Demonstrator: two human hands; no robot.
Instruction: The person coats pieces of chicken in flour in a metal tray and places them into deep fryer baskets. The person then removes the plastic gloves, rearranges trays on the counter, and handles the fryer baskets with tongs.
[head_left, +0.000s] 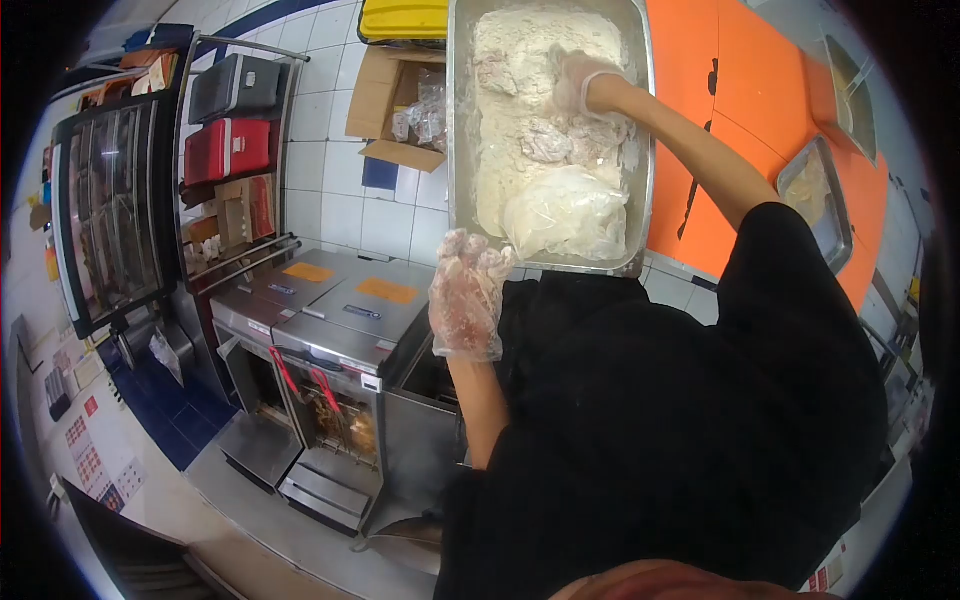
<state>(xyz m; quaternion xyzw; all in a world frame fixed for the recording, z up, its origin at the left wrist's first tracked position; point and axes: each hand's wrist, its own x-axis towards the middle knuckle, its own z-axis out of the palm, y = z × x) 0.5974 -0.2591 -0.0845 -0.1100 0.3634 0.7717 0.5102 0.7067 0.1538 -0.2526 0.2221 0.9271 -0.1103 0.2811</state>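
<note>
A deep metal tray (645, 150) holds pale flour (500, 130), several flour-coated pieces (545, 142) and a clear plastic bag (568, 212) with pale contents. My right hand (575, 82), in a clear glove, reaches into the flour near the coated pieces. Its fingers are blurred and partly buried, so their grip cannot be made out. Just outside the tray's near left corner is my left hand (467, 300), in a clear glove caked with flour. Its fingers are loosely bent and apart, with nothing seen in them.
Metal fryers (330, 300) with red-handled baskets stand at the lower left. An open cardboard box (385, 95) lies left of the tray. Right of it are an orange surface (685, 130) and another metal tray (840, 235). A shelf holds red (228, 150) and grey (235, 87) cases.
</note>
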